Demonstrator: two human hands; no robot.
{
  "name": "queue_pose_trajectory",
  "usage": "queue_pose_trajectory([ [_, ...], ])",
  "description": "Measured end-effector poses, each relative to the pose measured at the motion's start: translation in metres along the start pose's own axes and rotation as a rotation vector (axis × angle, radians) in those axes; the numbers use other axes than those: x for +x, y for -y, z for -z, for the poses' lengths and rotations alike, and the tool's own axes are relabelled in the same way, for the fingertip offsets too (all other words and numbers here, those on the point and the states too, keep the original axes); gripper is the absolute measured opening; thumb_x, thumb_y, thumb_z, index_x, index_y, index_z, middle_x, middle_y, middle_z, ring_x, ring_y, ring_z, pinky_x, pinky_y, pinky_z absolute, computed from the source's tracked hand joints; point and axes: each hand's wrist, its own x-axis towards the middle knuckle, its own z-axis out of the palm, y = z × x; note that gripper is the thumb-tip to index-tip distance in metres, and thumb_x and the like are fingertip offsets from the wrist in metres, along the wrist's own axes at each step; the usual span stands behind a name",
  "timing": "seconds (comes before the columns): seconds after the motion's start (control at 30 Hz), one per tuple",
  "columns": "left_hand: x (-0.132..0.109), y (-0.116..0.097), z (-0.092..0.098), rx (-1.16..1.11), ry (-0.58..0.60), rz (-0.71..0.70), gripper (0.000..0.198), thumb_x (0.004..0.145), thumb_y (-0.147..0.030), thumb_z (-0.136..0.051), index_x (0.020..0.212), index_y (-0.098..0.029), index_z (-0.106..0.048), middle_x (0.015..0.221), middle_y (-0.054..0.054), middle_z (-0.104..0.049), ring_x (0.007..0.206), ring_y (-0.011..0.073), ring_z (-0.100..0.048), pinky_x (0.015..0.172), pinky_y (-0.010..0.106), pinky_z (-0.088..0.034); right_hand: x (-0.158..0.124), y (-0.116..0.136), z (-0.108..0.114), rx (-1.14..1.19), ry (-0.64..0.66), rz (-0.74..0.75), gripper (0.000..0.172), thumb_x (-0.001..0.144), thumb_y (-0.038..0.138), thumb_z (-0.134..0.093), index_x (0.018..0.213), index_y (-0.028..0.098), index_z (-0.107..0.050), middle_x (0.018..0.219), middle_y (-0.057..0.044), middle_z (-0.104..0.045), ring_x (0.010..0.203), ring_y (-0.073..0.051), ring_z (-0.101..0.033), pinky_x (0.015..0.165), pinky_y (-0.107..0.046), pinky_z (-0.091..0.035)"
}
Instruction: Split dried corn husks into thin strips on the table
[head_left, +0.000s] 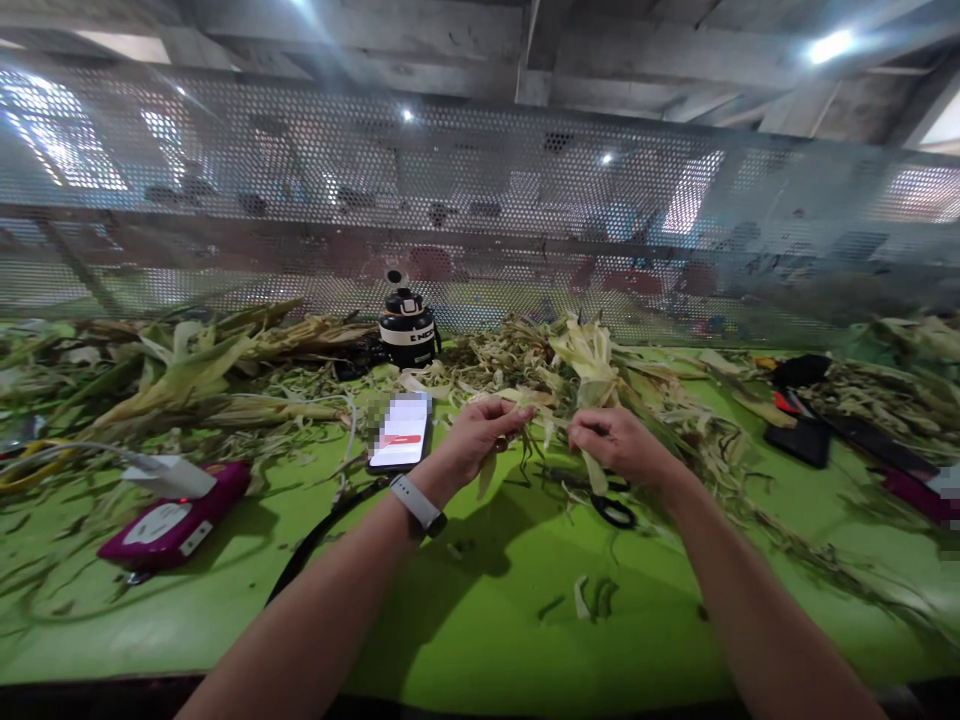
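My left hand (482, 437), with a pale-strapped watch (418, 503) on its wrist, is closed in a pinch on a pale strip of corn husk (517, 398). To its right my right hand (613, 440) is closed too, its fingers pressed on pale husk, one end of which (595, 474) hangs below them. A thin stretch of husk seems to run between the hands. Black-handled scissors (613, 512) lie on the green table just below my right hand, their blades partly hidden by scraps. Behind that hand stands a bunch of pale husks (586, 355).
Left of my hands lie a lit phone (401, 432) and a magenta power block (180, 515) with a white charger (169, 475). A black bottle (407, 335) stands behind. Husk piles (180, 375) line the perforated metal screen (465, 180). A black phone-like object (799, 437) is at right.
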Motion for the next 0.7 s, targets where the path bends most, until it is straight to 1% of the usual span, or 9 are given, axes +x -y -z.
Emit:
queue_pose_trajectory([
  [0.13,-0.002,-0.001,-0.003,-0.003,0.014,-0.03,0.033,0.06,-0.04,-0.075,0.064,-0.014,-0.055,0.058,-0.005,-0.047,0.048,0.0031,-0.036,0.045,0.019,-0.024,-0.003,0.002,0.006,0.037,0.039,-0.033,0.025,0.078,0.027,-0.044,0.058,0.015,-0.054,0.052,0.003,-0.041,0.051,-0.009,-0.037,0.05,-0.021,-0.029],
  [0.2,-0.003,0.0,-0.004,-0.002,0.046,-0.039,0.031,0.063,-0.04,-0.073,0.066,-0.014,-0.056,0.058,-0.005,-0.048,0.047,0.003,-0.035,0.045,0.019,-0.023,-0.002,0.002,0.005,0.051,0.014,-0.01,0.023,0.077,0.026,-0.045,0.06,0.015,-0.055,0.055,0.002,-0.045,0.055,-0.01,-0.041,0.052,-0.022,-0.031],
  [0.23,-0.003,0.0,-0.005,-0.004,0.069,-0.035,0.029,0.064,-0.039,-0.072,0.067,-0.014,-0.057,0.059,-0.004,-0.049,0.047,0.003,-0.035,0.045,0.019,-0.022,-0.002,0.001,0.004,0.064,-0.034,0.008,0.021,0.078,0.026,-0.045,0.065,0.015,-0.058,0.06,0.001,-0.049,0.058,-0.011,-0.044,0.054,-0.022,-0.034],
  [0.3,-0.004,0.001,-0.006,-0.022,0.11,0.002,0.025,0.066,-0.035,-0.07,0.069,-0.014,-0.057,0.063,-0.003,-0.054,0.049,0.0033,-0.038,0.046,0.018,-0.024,0.0,-0.001,0.0,0.105,-0.154,0.03,0.021,0.079,0.025,-0.046,0.087,0.016,-0.063,0.079,-0.003,-0.058,0.062,-0.012,-0.048,0.056,-0.023,-0.038],
  [0.37,-0.004,0.001,-0.007,-0.067,0.142,0.058,0.021,0.066,-0.032,-0.068,0.069,-0.014,-0.056,0.067,-0.001,-0.056,0.052,0.0046,-0.043,0.048,0.018,-0.027,0.003,-0.005,-0.007,0.153,-0.192,0.018,0.035,0.08,0.025,-0.047,0.114,0.02,-0.056,0.102,-0.006,-0.059,0.058,-0.009,-0.047,0.053,-0.023,-0.039],
  [0.43,-0.006,0.0,-0.008,-0.101,0.159,0.087,0.022,0.068,-0.034,-0.065,0.068,-0.015,-0.055,0.063,-0.002,-0.053,0.053,0.0056,-0.043,0.048,0.019,-0.029,0.005,-0.009,-0.013,0.172,-0.151,0.03,0.045,0.081,0.026,-0.049,0.126,0.024,-0.048,0.117,-0.008,-0.054,0.057,-0.009,-0.049,0.05,-0.023,-0.04],
  [0.53,-0.007,0.0,-0.01,-0.014,0.137,0.045,0.03,0.072,-0.042,-0.062,0.065,-0.015,-0.053,0.052,-0.006,-0.041,0.046,0.0046,-0.034,0.044,0.02,-0.022,0.007,-0.01,-0.019,0.171,-0.136,0.094,0.039,0.082,0.031,-0.051,0.121,0.024,-0.054,0.126,-0.009,-0.05,0.077,-0.014,-0.058,0.061,-0.026,-0.047],
  [0.57,-0.007,0.001,-0.01,0.033,0.125,0.026,0.032,0.072,-0.044,-0.063,0.064,-0.015,-0.052,0.05,-0.007,-0.037,0.044,0.0041,-0.03,0.043,0.02,-0.019,0.006,-0.009,-0.019,0.193,-0.119,0.083,0.039,0.083,0.033,-0.052,0.12,0.024,-0.055,0.125,-0.009,-0.051,0.077,-0.015,-0.059,0.061,-0.027,-0.048],
  [0.7,-0.008,0.001,-0.011,0.12,0.12,0.006,0.034,0.07,-0.046,-0.064,0.061,-0.015,-0.052,0.047,-0.008,-0.034,0.043,0.0043,-0.027,0.043,0.022,-0.016,0.005,-0.004,-0.017,0.381,0.067,-0.134,0.05,0.085,0.046,-0.046,0.131,0.027,-0.041,0.105,-0.006,-0.062,0.041,-0.008,-0.053,0.04,-0.025,-0.044],
])
